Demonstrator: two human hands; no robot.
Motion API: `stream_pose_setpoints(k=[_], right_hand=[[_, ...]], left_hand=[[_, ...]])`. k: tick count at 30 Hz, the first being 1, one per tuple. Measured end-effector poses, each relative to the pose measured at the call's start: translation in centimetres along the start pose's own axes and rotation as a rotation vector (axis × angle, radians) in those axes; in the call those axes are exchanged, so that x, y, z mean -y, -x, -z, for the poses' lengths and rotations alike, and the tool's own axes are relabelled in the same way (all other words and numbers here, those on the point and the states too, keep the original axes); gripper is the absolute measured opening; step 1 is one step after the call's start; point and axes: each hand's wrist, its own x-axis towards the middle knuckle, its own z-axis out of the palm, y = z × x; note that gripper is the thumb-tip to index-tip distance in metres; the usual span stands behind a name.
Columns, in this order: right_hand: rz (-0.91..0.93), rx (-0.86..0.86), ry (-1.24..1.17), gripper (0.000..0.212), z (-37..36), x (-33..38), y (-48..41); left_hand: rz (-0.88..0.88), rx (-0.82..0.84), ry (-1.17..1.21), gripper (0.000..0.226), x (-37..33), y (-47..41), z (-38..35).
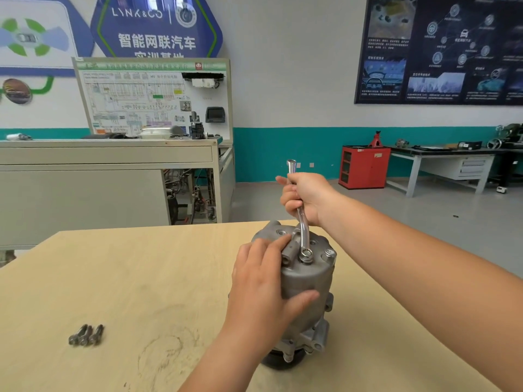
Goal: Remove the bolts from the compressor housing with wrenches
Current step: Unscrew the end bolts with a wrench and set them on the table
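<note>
A grey metal compressor housing (310, 281) stands upright on the wooden table (135, 278). My left hand (263, 281) wraps around its upper side, fingers across the top and thumb on the front. My right hand (307, 198) grips the shaft of a shiny ring wrench (300, 222) whose lower ring end sits on a bolt (306, 254) on the housing's top face. Another bolt head (329, 253) stands at the top's right rim. Three removed bolts (86, 335) lie together on the table at the left.
A grey workbench (107, 182) with a wiring display board (152, 97) stands behind the table at the left. A red cabinet (363, 166) and a long bench (447, 165) are far off at the right wall. Open floor lies beyond the table's right edge.
</note>
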Motion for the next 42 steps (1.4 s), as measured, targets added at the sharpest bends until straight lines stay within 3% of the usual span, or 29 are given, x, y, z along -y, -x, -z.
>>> stream_pose_setpoints(k=[10,14,16,18,22,26,28,30,31,32,33,37,39,40,42], right_hand=[[-0.237,0.430,0.077,0.033,-1.7,0.2,-0.5],[-0.074,0.471,-0.350,0.038,-1.5,2.3,0.5],[0.065,0.369,-0.668,0.038,-0.5,3.7,1.3],[0.236,0.221,-0.790,0.039,1.3,4.3,2.4],[0.536,-0.029,-0.316,0.045,6.7,2.3,5.9],[0.503,-0.156,0.031,0.044,13.1,-0.2,10.4],[0.401,-0.057,-0.089,0.033,15.7,-1.6,12.5],[0.309,0.281,-0.263,0.042,16.9,-3.7,14.3],[0.359,0.278,-0.254,0.041,16.5,-4.8,15.2],[0.381,0.116,-0.240,0.043,16.3,-5.7,16.5],[0.365,0.125,-0.285,0.044,16.2,-6.5,17.1],[0.164,0.370,-0.416,0.026,11.9,-7.4,17.4],[0.075,0.401,-0.343,0.037,10.7,-7.6,16.9],[0.020,0.511,-0.353,0.043,9.9,-7.6,16.9],[0.168,0.414,-0.177,0.031,7.3,-7.5,17.1]], left_hand=[[0.009,0.035,0.012,0.079,0.0,-0.2,0.4],[0.005,0.068,0.024,0.075,0.1,-0.3,0.5],[0.005,0.096,0.053,0.074,0.4,-0.6,0.8],[0.000,0.135,0.077,0.073,0.8,-0.9,1.2],[-0.016,0.194,0.095,0.072,1.5,-0.9,1.9],[-0.023,0.171,0.072,0.068,1.3,-0.4,2.0],[-0.028,0.142,0.073,0.060,0.7,-0.3,1.8],[-0.023,0.087,0.102,0.051,0.2,-0.2,1.4],[-0.014,0.055,0.110,0.045,0.1,-0.2,1.0],[0.004,0.021,0.112,0.037,0.0,0.0,0.6],[0.022,-0.014,0.112,0.034,0.0,0.1,0.2],[0.059,-0.114,0.127,0.063,-0.1,0.4,-0.6],[0.056,-0.148,0.168,0.067,0.1,0.5,-1.0],[0.049,-0.167,0.190,0.066,0.2,0.5,-1.2],[0.026,-0.199,0.226,0.063,0.5,0.6,-1.6]])
